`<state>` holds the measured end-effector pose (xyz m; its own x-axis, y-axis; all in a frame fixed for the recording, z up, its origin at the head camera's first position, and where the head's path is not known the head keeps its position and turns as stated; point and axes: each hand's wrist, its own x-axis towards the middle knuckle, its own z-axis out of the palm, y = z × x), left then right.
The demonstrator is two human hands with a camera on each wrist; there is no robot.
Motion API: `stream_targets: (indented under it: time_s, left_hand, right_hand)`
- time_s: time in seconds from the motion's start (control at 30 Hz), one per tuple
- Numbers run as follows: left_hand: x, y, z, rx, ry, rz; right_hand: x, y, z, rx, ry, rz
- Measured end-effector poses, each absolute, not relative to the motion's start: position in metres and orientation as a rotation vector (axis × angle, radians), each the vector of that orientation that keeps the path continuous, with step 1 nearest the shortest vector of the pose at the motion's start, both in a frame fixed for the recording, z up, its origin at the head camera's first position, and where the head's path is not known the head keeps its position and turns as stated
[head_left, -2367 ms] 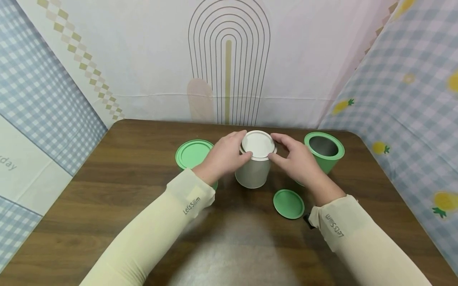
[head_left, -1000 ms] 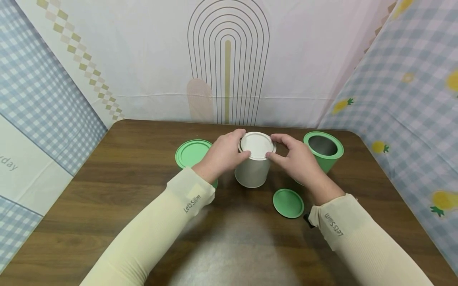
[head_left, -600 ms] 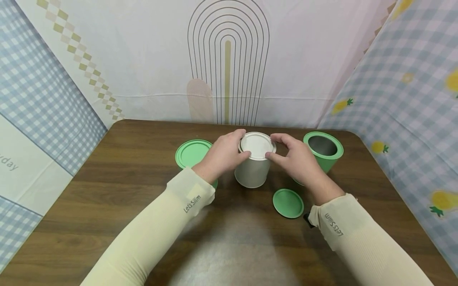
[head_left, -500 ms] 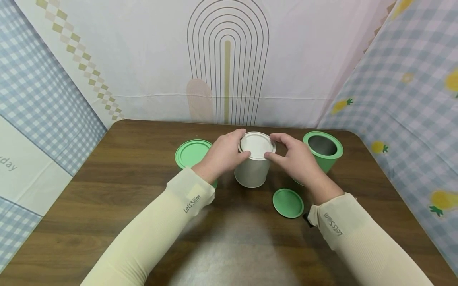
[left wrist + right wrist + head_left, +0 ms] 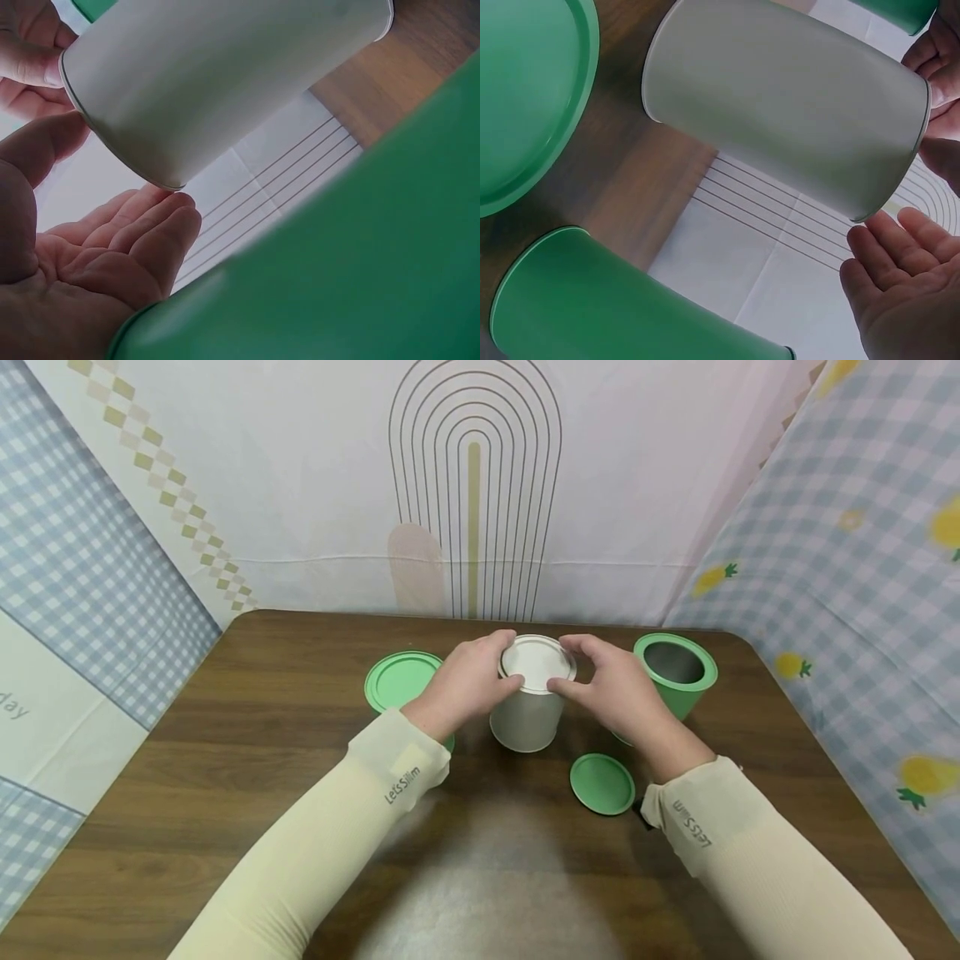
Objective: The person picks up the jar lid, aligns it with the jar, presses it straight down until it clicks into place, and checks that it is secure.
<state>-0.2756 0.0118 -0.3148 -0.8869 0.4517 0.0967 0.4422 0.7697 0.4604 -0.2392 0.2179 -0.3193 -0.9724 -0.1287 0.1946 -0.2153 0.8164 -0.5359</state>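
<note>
A white can (image 5: pixel 525 723) stands upright at the table's middle back, a round white lid (image 5: pixel 536 662) lying in its top. My left hand (image 5: pixel 467 683) grips the can's rim from the left, thumb in front and fingers behind. From the right my right hand (image 5: pixel 617 687) holds the same rim, its thumb tip on the front edge. Both wrist views show thumbs and fingertips touching the can's top edge, with the left palm (image 5: pixel 97 262) and right palm (image 5: pixel 915 292) partly turned up. A green lid (image 5: pixel 602 784) lies flat in front of the right hand.
A green can with its lid on (image 5: pixel 403 682) stands at the left, partly behind my left forearm. An uncovered green can (image 5: pixel 684 700) stands at the right, beyond my right hand. The brown wooden table (image 5: pixel 225 752) meets patterned cloth (image 5: pixel 315 485) at the back and sides.
My right hand has shifted slightly left, and its thumb tip reaches a little further over the rim. The left hand stays in place. The whole view has drifted slightly.
</note>
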Motion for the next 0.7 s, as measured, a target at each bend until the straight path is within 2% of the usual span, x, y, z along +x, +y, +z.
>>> stream_targets:
  time_s: [0.7]
  left_hand:
    - [-0.2755,0.0151,-0.3128,0.723,2.892,0.703]
  right_hand:
    - [-0.2384,0.2155,-0.319,0.233,-2.901,0.862]
